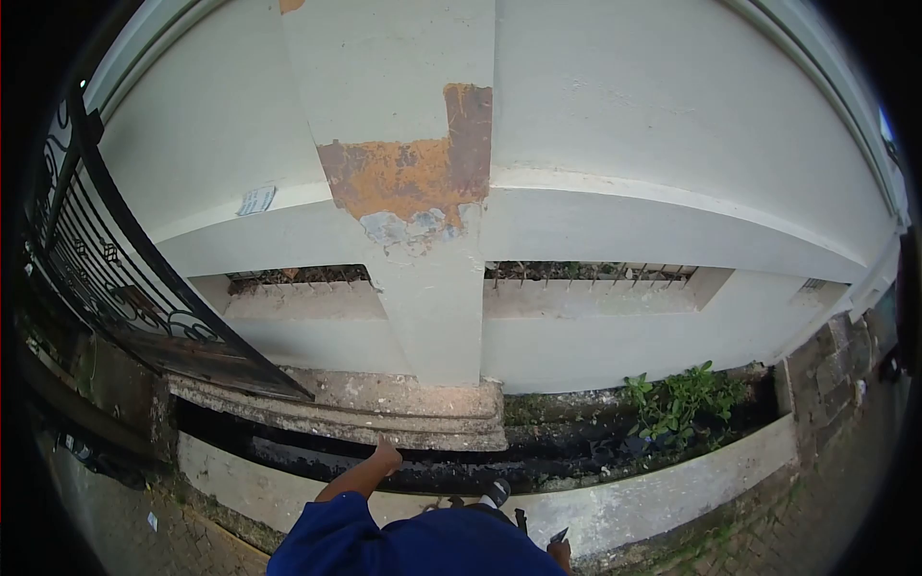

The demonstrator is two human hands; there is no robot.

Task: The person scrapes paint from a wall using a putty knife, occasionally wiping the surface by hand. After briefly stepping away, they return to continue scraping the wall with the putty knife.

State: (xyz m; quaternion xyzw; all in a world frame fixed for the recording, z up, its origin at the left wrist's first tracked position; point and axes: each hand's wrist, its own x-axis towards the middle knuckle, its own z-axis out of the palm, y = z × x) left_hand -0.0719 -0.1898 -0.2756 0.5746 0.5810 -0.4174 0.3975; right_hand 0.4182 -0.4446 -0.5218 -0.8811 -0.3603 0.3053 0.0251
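My left arm reaches out over the drain from a blue sleeve. My left hand (pixel 388 455) is near the stepped ledge (pixel 461 437) at the foot of the wall; its fingers cannot be made out. Low in the view, my right hand (pixel 559 551) is closed around a small flat-bladed tool (pixel 560 536), probably a scraper, which points up and away from me. Ahead stands a white wall (pixel 615 106). On its pillar, a patch of peeled paint (pixel 399 178) shows orange and grey-brown beneath, with flaking pale edges.
A dark, wet drain (pixel 317 461) runs between the wall and a pale concrete kerb (pixel 653 499). My shoe (pixel 497 492) is at the kerb. Green plants (pixel 687 403) grow from the drain at right. A black metal gate (pixel 182 298) stands at left. Barred openings (pixel 586 273) cut the wall.
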